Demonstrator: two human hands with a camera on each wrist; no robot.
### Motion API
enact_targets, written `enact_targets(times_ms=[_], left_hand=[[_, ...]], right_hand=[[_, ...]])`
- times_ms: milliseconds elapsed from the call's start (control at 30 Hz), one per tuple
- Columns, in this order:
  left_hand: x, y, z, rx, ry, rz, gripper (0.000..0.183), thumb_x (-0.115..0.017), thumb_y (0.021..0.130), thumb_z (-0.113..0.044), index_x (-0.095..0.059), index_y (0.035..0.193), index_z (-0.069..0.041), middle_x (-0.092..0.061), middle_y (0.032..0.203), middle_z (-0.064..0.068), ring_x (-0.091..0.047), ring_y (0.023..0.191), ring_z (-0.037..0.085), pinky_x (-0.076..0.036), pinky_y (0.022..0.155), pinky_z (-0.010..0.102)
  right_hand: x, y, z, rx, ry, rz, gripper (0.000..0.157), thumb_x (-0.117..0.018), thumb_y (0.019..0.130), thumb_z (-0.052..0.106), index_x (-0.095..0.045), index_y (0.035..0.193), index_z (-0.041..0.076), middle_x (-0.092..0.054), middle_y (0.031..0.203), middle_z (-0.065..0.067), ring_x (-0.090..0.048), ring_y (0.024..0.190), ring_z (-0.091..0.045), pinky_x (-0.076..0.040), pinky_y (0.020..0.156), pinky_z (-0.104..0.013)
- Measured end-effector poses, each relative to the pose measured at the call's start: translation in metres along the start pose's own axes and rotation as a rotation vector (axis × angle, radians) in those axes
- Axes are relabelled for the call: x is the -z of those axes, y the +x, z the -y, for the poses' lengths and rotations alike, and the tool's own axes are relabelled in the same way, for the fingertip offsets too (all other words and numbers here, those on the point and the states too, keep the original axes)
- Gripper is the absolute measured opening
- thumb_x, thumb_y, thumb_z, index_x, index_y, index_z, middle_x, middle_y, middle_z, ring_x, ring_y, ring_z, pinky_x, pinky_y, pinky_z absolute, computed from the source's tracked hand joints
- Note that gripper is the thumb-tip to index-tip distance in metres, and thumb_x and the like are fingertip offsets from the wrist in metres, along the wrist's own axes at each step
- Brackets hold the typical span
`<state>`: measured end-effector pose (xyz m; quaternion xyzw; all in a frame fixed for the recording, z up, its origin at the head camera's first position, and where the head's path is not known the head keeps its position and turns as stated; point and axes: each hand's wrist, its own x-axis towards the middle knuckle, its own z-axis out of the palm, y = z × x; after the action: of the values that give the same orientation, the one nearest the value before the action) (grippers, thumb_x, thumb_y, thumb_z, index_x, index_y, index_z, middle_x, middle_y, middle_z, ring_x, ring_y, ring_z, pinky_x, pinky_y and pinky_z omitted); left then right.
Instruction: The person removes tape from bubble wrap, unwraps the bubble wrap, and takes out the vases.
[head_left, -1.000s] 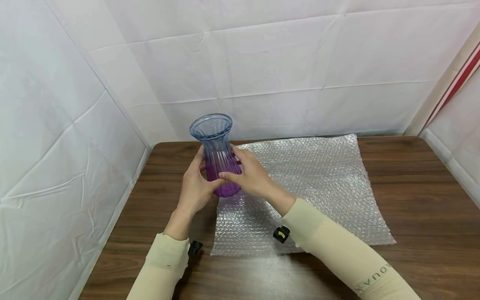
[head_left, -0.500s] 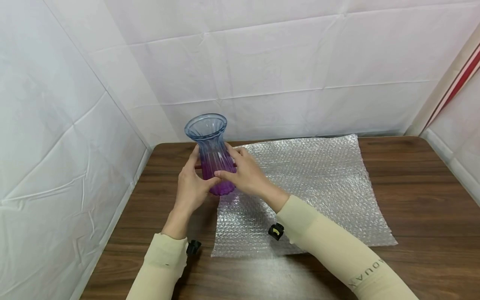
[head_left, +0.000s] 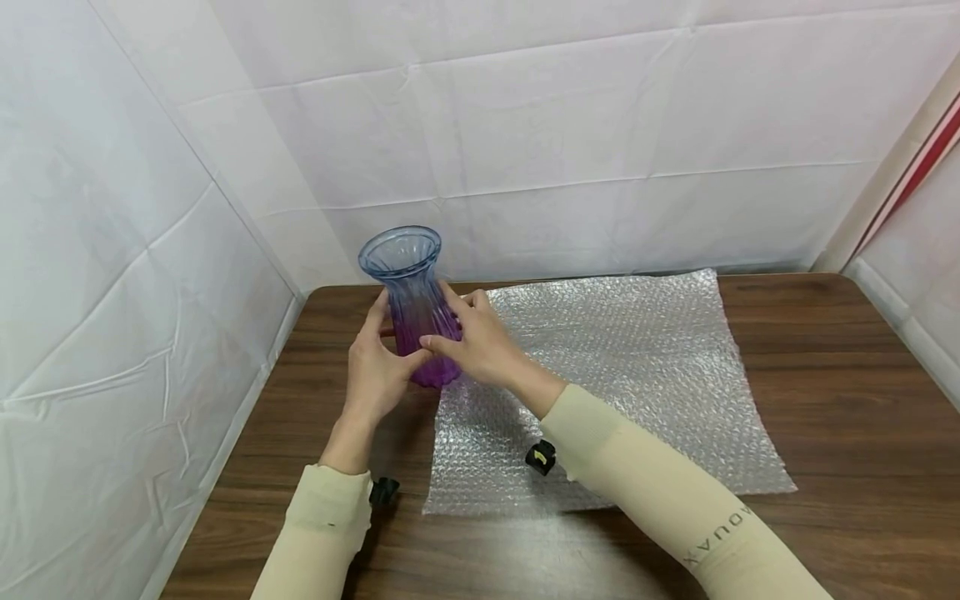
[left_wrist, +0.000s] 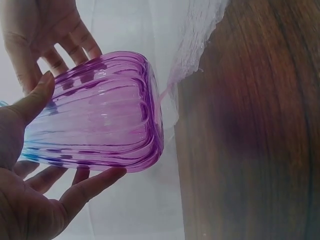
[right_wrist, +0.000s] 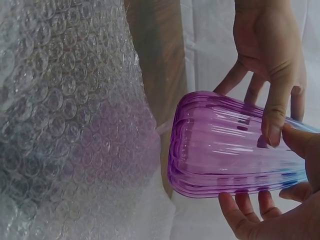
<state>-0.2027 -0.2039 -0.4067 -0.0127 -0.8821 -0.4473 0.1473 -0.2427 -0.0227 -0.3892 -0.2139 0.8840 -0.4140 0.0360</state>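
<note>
A ribbed glass vase [head_left: 412, 292], blue at its flared rim and purple toward the base, is held upright with a slight tilt between two hands. My left hand [head_left: 375, 367] grips its left side, thumb across the front. On the right side my right hand [head_left: 483, 342] holds it, its thumb tip close to the left thumb. Both wrist views show the purple base of the vase [left_wrist: 110, 115] raised above the table, with fingers curled along its sides. Under and right of it lies a sheet of bubble wrap [head_left: 615, 383].
The wrap is spread flat on a brown wood-grain table [head_left: 840, 375]. White sheeting [head_left: 540, 142] hangs behind the table and along its left and right sides. A small black device [head_left: 541, 457] sits at the right cuff, another [head_left: 384, 492] at the left.
Both hands have shifted the vase a little to the left, from over the wrap's left edge toward the bare wood. The grip looks the same and the wrap lies still.
</note>
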Motion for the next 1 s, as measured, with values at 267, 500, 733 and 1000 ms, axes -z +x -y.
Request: enact_targets(times_ms=[267, 500, 733, 1000], left_hand=[[-0.001, 0.003, 0.004, -0.002, -0.025, -0.052, 0.098, -0.092, 0.079, -0.026, -0.033, 0.158, -0.022, -0.057, 0.149, 0.013, -0.061, 0.123, 0.034, -0.053, 0.099, 0.055], [0.001, 0.004, 0.006, 0.022, -0.02, -0.1, 0.092, -0.093, 0.078, -0.027, -0.036, 0.149, -0.014, -0.059, 0.148, 0.012, -0.058, 0.121, 0.032, -0.048, 0.098, 0.05], [0.004, 0.007, 0.012, 0.026, -0.026, -0.128, 0.094, -0.094, 0.076, -0.025, -0.037, 0.149, -0.014, -0.059, 0.147, 0.011, -0.058, 0.12, 0.032, -0.048, 0.098, 0.049], [0.006, 0.011, 0.017, 0.045, -0.06, -0.152, 0.096, -0.095, 0.074, -0.028, -0.037, 0.149, -0.014, -0.063, 0.137, 0.018, -0.06, 0.122, 0.035, -0.047, 0.104, 0.055]], right_hand=[[-0.004, 0.005, 0.001, -0.016, 0.023, -0.003, 0.089, -0.07, 0.098, 0.044, -0.017, 0.167, 0.025, -0.045, 0.122, -0.011, -0.053, 0.102, -0.023, -0.051, 0.087, -0.037], [-0.009, 0.009, 0.003, 0.021, 0.098, -0.016, 0.081, -0.068, 0.1, 0.037, -0.023, 0.166, 0.023, -0.046, 0.122, -0.013, -0.059, 0.118, -0.028, -0.053, 0.096, -0.041], [-0.014, 0.013, 0.005, 0.023, 0.176, -0.032, 0.071, -0.065, 0.102, 0.033, -0.032, 0.164, 0.02, -0.048, 0.13, -0.013, -0.059, 0.124, -0.028, -0.053, 0.102, -0.046], [-0.019, 0.017, 0.003, 0.042, 0.174, -0.078, 0.052, -0.06, 0.103, 0.024, -0.046, 0.152, 0.014, -0.055, 0.131, -0.013, -0.06, 0.119, -0.028, -0.052, 0.102, -0.044]])
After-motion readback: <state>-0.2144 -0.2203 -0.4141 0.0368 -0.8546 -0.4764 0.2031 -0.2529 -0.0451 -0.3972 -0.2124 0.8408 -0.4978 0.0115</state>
